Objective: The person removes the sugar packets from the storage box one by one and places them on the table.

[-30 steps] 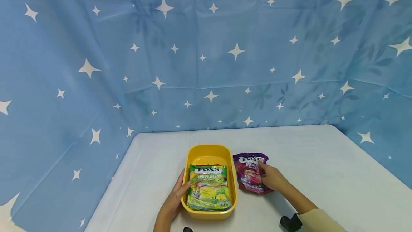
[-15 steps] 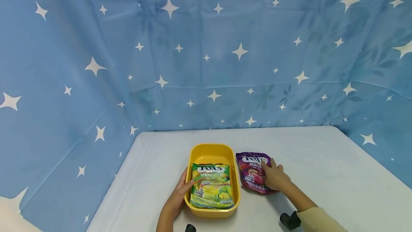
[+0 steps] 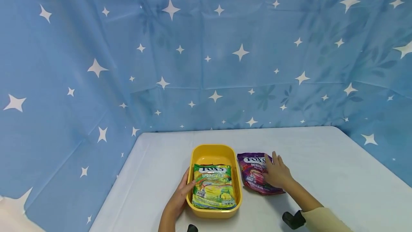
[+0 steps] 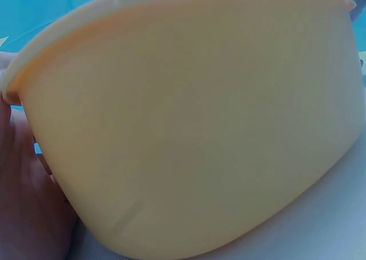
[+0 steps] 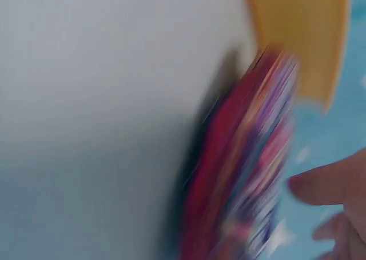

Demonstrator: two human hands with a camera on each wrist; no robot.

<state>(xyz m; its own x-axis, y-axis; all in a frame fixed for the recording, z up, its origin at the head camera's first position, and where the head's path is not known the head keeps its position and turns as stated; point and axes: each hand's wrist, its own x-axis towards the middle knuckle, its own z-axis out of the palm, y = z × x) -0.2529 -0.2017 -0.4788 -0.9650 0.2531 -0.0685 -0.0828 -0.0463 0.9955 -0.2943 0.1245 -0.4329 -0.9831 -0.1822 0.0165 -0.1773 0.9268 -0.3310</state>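
Note:
A yellow plastic tub point(image 3: 215, 151) stands on the table, with a green and yellow candy bag point(image 3: 214, 189) lying face up in it. A thin dark red edge shows behind that bag. My left hand point(image 3: 177, 198) grips the tub's left side, thumb over the rim and fingers outside. Right of the tub lies a purple berry candy bag point(image 3: 253, 172). Over its right part is my right hand point(image 3: 276, 172), fingers spread. In the right wrist view the thumb point(image 5: 320, 183) stands apart from the purple bag, which is blurred there.
A white cloth covers the table point(image 3: 322, 160). Behind it and to the sides hangs a blue curtain point(image 3: 206, 71) with white stars. Black wrist mounts point(image 3: 293, 220) show near the bottom edge.
My right hand has loosened from the purple bag and its fingers have spread. The left hand keeps its grip on the tub. The whole head view has shifted slightly.

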